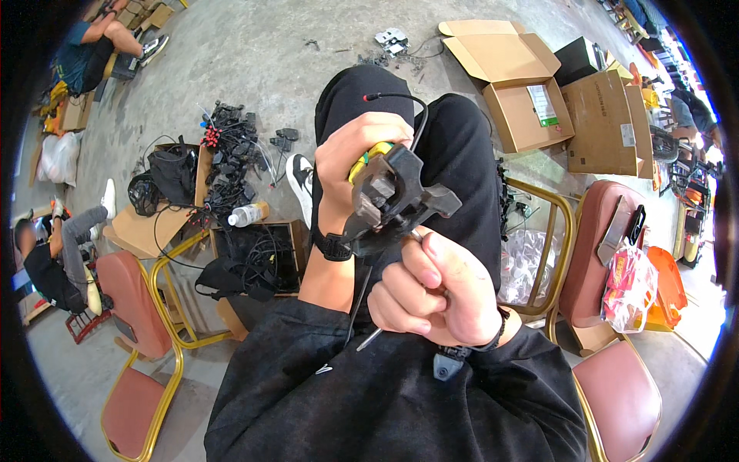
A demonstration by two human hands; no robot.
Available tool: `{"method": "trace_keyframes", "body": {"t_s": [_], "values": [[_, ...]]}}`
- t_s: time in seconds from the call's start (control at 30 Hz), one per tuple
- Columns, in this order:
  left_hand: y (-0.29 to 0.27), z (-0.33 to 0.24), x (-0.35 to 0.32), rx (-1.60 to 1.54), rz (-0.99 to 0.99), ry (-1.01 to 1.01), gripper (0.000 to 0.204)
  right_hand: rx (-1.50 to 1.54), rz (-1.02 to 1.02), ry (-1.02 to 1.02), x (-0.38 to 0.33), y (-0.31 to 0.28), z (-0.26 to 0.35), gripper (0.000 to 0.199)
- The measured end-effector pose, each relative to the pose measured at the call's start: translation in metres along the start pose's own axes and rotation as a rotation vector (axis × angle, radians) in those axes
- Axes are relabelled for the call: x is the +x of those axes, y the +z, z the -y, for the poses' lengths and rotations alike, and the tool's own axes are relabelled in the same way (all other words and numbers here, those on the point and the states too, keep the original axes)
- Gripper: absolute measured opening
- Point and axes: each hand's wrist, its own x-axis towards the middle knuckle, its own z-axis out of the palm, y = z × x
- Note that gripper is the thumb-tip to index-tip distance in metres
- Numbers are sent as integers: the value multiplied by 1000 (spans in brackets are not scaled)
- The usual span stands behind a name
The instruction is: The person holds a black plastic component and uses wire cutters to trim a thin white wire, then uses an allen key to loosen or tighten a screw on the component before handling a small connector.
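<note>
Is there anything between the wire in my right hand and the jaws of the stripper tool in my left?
Nothing visible. The right hand pinches the thin wire right at the black head of the stripper tool, which the left hand holds by its yellow handle. No other thing lies between them.

Black wire-stripping pliers (392,202) with yellow-green handles, head up and tilted toward the camera, raised over the lap, thin black wire (360,296) running down from its jaws, second strand looping above
</note>
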Motion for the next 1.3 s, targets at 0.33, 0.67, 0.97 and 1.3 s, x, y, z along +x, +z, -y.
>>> {"method": "trace_keyframes", "body": {"t_s": [0.33, 0.67, 0.97, 1.3], "values": [[-3, -1, 2, -78, -12, -11, 14, -2015, -72, -883, 11, -25, 8, 8], [1, -3, 1, -54, -60, -27, 13, -1512, -78, -642, 8, -31, 9, 27], [4, 3, -4, -93, -108, -17, 14, -952, -31, -285, 4, -24, 11, 29], [1, -3, 1, -51, -37, -20, 15, -1284, -3, -500, 6, -24, 10, 26]]}}
